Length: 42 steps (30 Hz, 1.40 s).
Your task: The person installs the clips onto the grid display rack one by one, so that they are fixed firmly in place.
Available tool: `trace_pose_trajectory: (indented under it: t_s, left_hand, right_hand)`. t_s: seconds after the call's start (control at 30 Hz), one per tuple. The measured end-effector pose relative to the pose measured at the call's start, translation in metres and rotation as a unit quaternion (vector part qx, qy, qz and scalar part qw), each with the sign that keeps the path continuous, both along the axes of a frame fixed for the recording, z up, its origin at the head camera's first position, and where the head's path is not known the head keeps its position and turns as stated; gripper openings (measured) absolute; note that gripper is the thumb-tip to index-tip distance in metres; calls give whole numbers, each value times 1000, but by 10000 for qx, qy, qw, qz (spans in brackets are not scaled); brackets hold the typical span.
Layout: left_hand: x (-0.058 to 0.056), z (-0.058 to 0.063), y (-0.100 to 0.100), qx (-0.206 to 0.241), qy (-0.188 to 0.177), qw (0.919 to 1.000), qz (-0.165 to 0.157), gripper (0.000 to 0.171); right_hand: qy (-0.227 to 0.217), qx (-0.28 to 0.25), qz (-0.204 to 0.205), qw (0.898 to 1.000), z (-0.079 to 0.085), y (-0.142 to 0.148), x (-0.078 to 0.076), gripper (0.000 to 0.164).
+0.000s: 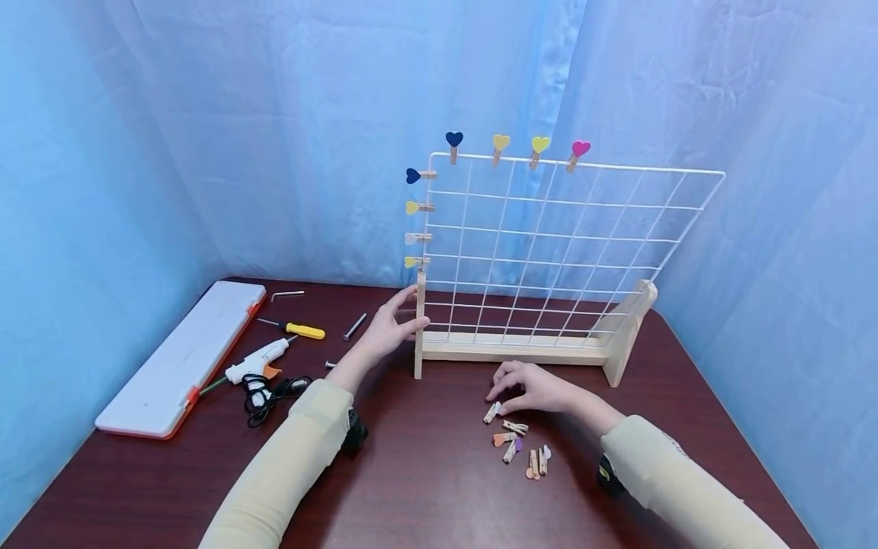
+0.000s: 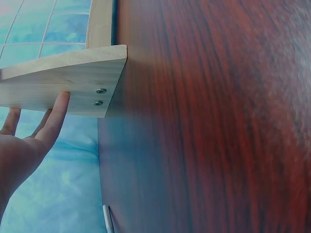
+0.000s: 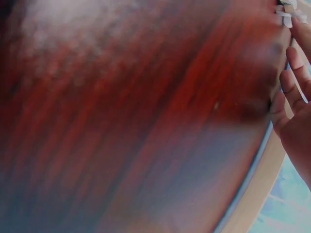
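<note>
My left hand (image 1: 384, 333) touches the left wooden upright (image 1: 420, 343) of a white wire grid (image 1: 542, 235) stand. Its fingers are fairly straight, and in the left wrist view one fingertip meets the wood (image 2: 53, 90) beside two screw heads. Low over the tabletop, my right hand (image 1: 538, 387) has its fingers loosely bent above a small white-heart clothespin (image 1: 491, 412). In the right wrist view, a digit touches or nearly touches that clothespin (image 3: 287, 18). Close below lie several heart clothespins, among them an orange one (image 1: 504, 439) and a purple one (image 1: 512, 450).
Heart clothespins, including a navy one (image 1: 454, 140) and a pink one (image 1: 580, 149), clip onto the grid's top and left edges. To the left are a white glue gun (image 1: 257, 362) with black cord, a yellow screwdriver (image 1: 305, 332), a bolt (image 1: 354, 327), a hex key (image 1: 287, 293) and a white case (image 1: 181, 358).
</note>
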State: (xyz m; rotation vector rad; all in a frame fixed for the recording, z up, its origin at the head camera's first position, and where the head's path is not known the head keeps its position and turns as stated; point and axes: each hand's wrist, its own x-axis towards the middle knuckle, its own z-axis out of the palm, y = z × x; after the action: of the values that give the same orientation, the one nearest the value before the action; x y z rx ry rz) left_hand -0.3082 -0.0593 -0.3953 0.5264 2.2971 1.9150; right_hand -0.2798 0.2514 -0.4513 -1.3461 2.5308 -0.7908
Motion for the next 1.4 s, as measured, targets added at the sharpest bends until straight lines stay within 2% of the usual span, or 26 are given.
trace_pose_trajectory:
  t_s: [0.27,0.47,0.57,0.67,0.7,0.93,1.1,1.2,1.33,1.4]
  left_hand:
    - [0,1,0,92,-10,9999,-51,66]
    - [0,0,1,51,-12,10000,-37,66]
    - [-7,-11,1,74,-39,10000,-36,67]
    - [-15,-21,1,71,-45,10000,-18,68]
    - [-17,-24,1,70,-26,10000,-7,68]
    - [-19,-25,2,74,162,9997,135,65]
    - [-19,-24,2,120,148,9997,126,66]
    - [-19,-24,2,100,64,9999,105,67]
    - [-16,-19,1,160,-90,9998,7,68]
    - [-13,-14,0,185,-126,9997,-25,68]
  right_hand:
    - [-33,228,-136,9996,-3,-1,-1,12]
    - [-699,280,-429,9962,12,-1,0,8]
    - [-879,239,-643,9938,23,1,1,8]
    - [-751,179,-843,9934,39,3,4,10]
    - [-646,129,-875,9940,45,4,4,10]
    - [287,-212,-964,9947,100,8,11,11]
    - [744,-474,-1046,9906,164,4,30,15]
    - [1084,-611,-1358,9829,201,3,40,15]
    - [1818,-966,-1794,9620,241,7,47,14]
    - [2031,-1323,-1850,9524,258,10,47,14]
